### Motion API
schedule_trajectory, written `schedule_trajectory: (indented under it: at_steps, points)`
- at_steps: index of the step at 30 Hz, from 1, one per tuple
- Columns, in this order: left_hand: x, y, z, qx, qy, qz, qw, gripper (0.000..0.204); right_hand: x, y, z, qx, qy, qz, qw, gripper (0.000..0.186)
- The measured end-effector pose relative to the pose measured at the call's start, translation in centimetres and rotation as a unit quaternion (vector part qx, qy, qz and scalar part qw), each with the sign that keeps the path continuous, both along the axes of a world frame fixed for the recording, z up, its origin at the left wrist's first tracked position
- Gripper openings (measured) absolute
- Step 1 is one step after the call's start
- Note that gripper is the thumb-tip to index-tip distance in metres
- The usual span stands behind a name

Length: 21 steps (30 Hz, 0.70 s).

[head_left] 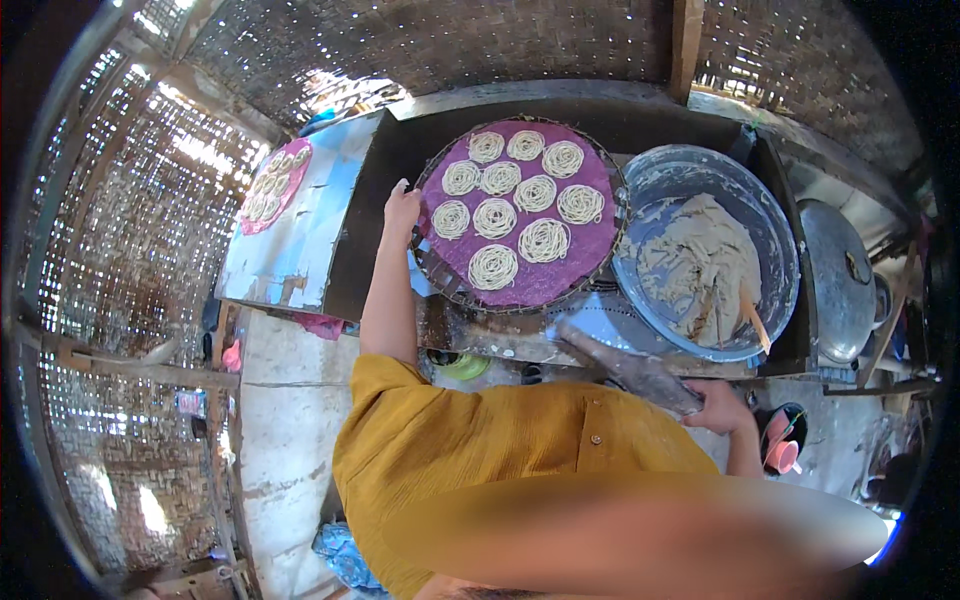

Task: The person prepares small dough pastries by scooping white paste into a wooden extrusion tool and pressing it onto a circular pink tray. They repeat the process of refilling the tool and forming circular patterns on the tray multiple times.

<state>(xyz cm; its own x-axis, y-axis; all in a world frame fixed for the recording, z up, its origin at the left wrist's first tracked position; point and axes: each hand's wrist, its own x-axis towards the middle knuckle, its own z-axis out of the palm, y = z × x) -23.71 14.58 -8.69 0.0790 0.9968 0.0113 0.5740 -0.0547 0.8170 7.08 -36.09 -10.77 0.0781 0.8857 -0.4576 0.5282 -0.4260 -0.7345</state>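
Note:
A round woven tray [447,290] lined with purple mesh cloth carries several flat coils of pale noodle strands [494,218]. At its left rim is my left hand [402,208], closed on the edge with part of the fingers hidden. My right hand [722,408] wraps round the near end of a thick, worn wooden bar [635,370], which slants up and left toward the bench front. Right of the tray sits a big blue-grey basin [645,312] holding a mound of pale dough [705,260]. A wooden paddle [755,318] leans in the dough against the basin's near rim.
Left of the tray stands a pale blue box-like surface [300,210] with another pink cloth of noodle coils [275,185]. A large lidded metal pot [835,285] is at the right. Below lie a dark bucket with a pink dipper [783,457] and a green container [463,368]. Woven walls enclose the space.

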Motion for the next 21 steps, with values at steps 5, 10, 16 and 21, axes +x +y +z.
schedule_trajectory:
  at_steps: [5, 10, 16, 21]
  points:
    - [1.6, -1.1, 1.2, 0.034, 0.066, 0.007, 0.997, 0.052, -2.5, 5.9, -4.6, -0.039, -0.159, 0.06, 0.985, 0.062]
    - [2.0, 1.0, -0.4, 0.116, 0.155, 0.003, 0.981, 0.049, -4.6, 9.7, -8.4, 0.112, -0.163, 0.052, 0.979, 0.058]
    - [1.6, 3.0, -0.7, 0.178, 0.196, -0.043, 0.963, 0.046, -5.6, 12.6, -0.9, 0.242, 0.019, -0.038, 0.969, 0.036]
    - [2.5, 2.5, 2.3, 0.153, 0.2, -0.114, 0.961, 0.047, -5.2, 17.6, 2.8, 0.325, -0.133, -0.149, 0.924, 0.025]
